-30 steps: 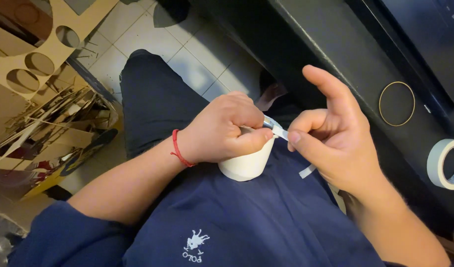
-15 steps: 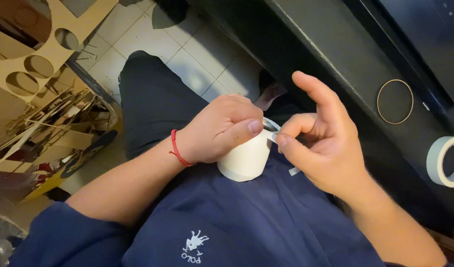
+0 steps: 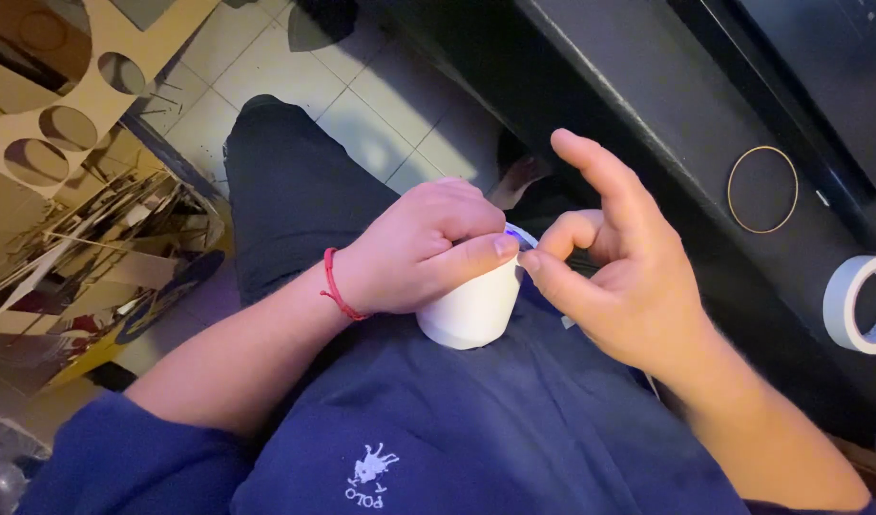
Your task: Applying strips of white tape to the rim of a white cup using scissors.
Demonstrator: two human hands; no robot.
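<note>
White cup (image 3: 471, 310), perhaps tape, between hands

White cup (image 3: 467, 310), red wrist string (image 3: 335, 286) — navy sweatshirt (image 3: 476, 429).

Tape roll (image 3: 863, 303), rubber band (image 3: 762, 189), cardboard cutouts (image 3: 66, 124)

A dark, nearly black surface (image 3: 648, 114) runs diagonally along the upper right, its front edge a thick dark ledge. On it lies a thin tan rubber band (image 3: 762, 189), resting flat in an open ring. Further right, at the frame's edge, a roll of white tape (image 3: 858, 303) lies flat, cut off by the border. Below the surface, the pale tiled floor (image 3: 266, 67) shows between the dark ledge and stacked cardboard pieces (image 3: 66, 124) on the left.
</note>
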